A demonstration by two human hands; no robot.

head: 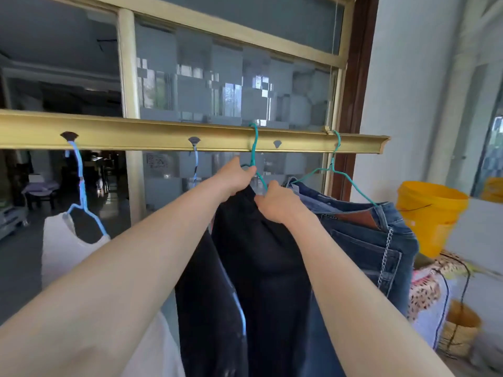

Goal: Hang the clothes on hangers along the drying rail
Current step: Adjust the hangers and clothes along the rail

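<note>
Both your arms reach up through the middle of the frame. Your left hand [238, 176] is closed around the neck of the teal hanger [254, 148], and your right hand [277, 204] is pinched shut on the top edge of the dark garment [261, 254], just below that hanger. So you're on the dressing step: the hook is already over the gold drying rail [163, 136], and the cloth looks like it's being settled on the wire. Next, I'd judge, you need to square the garment so it hangs level, then let go with both hands.

To the right centre, the jeans [367, 240] hang on their own teal hanger [334, 170], touching the dark garment. At left, a white top [65, 251] hangs on a blue hanger [81, 186].

Further right, a yellow bucket [427, 213] stands by the wall. Behind the rail are frosted window panes [231, 91] and a dim room at upper left.
</note>
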